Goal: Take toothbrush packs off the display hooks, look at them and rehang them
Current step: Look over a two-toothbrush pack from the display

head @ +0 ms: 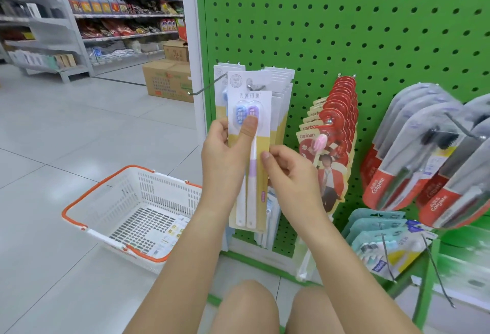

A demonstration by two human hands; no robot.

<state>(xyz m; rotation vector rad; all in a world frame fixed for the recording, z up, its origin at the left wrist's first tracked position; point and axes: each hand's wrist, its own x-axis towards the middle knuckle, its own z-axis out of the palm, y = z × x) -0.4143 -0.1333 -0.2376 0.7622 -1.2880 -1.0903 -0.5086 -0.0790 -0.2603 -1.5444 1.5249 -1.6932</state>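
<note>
flat card toothbrush pack [249, 153] pinched between both hands: left hand [225, 148], right hand [289, 169].

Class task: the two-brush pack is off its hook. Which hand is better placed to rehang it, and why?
Probably the left hand: it grips the toothbrush pack high, thumb on the brush heads, nearest the hook. The right hand pinches lower.

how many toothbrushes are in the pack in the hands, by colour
blue-headed toothbrush: 1
purple-headed toothbrush: 1
total: 2, both in the one pack that the left hand and right hand hold
</note>
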